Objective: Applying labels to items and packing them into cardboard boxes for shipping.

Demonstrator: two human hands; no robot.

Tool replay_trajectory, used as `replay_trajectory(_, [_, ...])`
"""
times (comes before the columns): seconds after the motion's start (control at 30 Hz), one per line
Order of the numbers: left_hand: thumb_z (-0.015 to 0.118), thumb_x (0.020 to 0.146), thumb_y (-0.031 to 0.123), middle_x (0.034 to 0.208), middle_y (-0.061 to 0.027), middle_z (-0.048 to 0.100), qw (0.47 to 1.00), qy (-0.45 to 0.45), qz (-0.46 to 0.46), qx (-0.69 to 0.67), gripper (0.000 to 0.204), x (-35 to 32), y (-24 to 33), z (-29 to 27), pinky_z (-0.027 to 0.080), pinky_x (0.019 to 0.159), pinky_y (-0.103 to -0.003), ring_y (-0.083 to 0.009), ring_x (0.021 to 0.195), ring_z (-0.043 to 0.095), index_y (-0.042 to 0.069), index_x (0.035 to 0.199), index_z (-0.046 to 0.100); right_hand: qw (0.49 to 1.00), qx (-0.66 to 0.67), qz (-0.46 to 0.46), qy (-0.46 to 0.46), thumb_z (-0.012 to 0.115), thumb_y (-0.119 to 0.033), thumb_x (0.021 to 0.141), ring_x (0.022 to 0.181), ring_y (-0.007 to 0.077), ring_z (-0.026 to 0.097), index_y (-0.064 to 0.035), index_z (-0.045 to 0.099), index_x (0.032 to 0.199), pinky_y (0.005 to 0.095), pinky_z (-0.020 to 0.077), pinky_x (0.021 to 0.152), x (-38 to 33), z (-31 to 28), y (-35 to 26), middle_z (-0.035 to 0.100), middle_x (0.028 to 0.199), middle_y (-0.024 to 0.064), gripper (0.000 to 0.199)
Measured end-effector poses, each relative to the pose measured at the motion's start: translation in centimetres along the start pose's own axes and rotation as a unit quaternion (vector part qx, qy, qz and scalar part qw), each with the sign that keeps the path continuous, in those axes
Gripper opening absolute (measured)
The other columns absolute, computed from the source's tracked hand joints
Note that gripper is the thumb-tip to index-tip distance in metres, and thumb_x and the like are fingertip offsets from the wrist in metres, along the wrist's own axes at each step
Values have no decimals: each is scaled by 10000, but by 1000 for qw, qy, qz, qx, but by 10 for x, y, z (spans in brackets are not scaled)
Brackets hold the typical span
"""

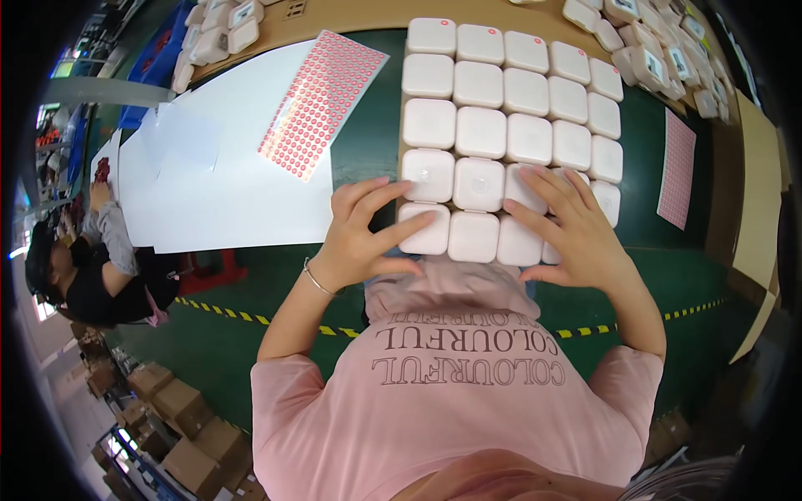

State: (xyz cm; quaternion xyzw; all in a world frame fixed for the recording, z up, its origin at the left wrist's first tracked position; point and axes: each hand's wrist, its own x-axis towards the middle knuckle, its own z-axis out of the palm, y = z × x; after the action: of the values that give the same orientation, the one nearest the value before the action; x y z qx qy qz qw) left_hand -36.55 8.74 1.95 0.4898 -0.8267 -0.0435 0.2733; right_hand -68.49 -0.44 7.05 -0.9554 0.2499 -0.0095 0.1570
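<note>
Rows of pale pink, rounded-square boxes [479, 134] form a tight block on the green table in front of me. My left hand [368, 230] lies at the block's near left corner, fingers spread, with fingertips on the edge boxes. Across the near right boxes rests my right hand [568, 225], its fingers stretched out and covering several of them in part. Small round red stickers [492, 32] mark the boxes of the farthest row. On the lids of the other rows I see none.
Left of the block lies a sheet of red round stickers [322, 104], partly over white paper [234, 192]. Another sticker sheet [677, 167] is at the right. More boxes are heaped far left [219, 37] and far right [652, 54]. A co-worker [92, 259] sits at the left.
</note>
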Motion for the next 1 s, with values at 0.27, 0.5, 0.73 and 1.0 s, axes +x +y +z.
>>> replay_trajectory(0.27, [737, 782, 384, 1146, -150, 620, 924, 122, -244, 268, 520, 14, -118, -42, 442, 891, -437, -346, 1032, 575, 86, 1191, 616, 997, -10, -43, 55, 618, -695, 722, 1301, 369, 434, -141, 582, 1289, 564, 245, 1107, -13, 0, 3, 445, 1416, 167, 794])
replay_trajectory(0.5, [708, 829, 347, 932, -112, 679, 928, 30, -348, 128, 329, 28, -143, -38, 506, 725, -369, -281, 846, 639, 73, 1009, 693, 989, -30, -22, 142, 629, -567, 803, 1214, 324, 514, -119, 634, 1187, 548, 303, 1070, -15, -7, 11, 540, 1310, 141, 590])
replay_trajectory(0.73, [691, 855, 301, 941, -96, 670, 928, 104, -305, 189, 254, 39, -138, -25, 505, 726, -370, -287, 839, 632, 69, 958, 683, 987, -24, -31, 156, 727, -408, 748, 1181, 312, 536, -115, 644, 1162, 535, 345, 1044, -11, -14, 13, 557, 1283, 135, 515])
replay_trajectory(1.0, [696, 858, 286, 884, -94, 696, 920, 95, -378, 50, 258, 48, -138, -38, 513, 737, -340, -234, 814, 653, 45, 951, 694, 985, -24, -41, 164, 759, -262, 707, 1139, 292, 569, -110, 652, 1130, 524, 370, 1022, -9, -20, 12, 593, 1236, 124, 462])
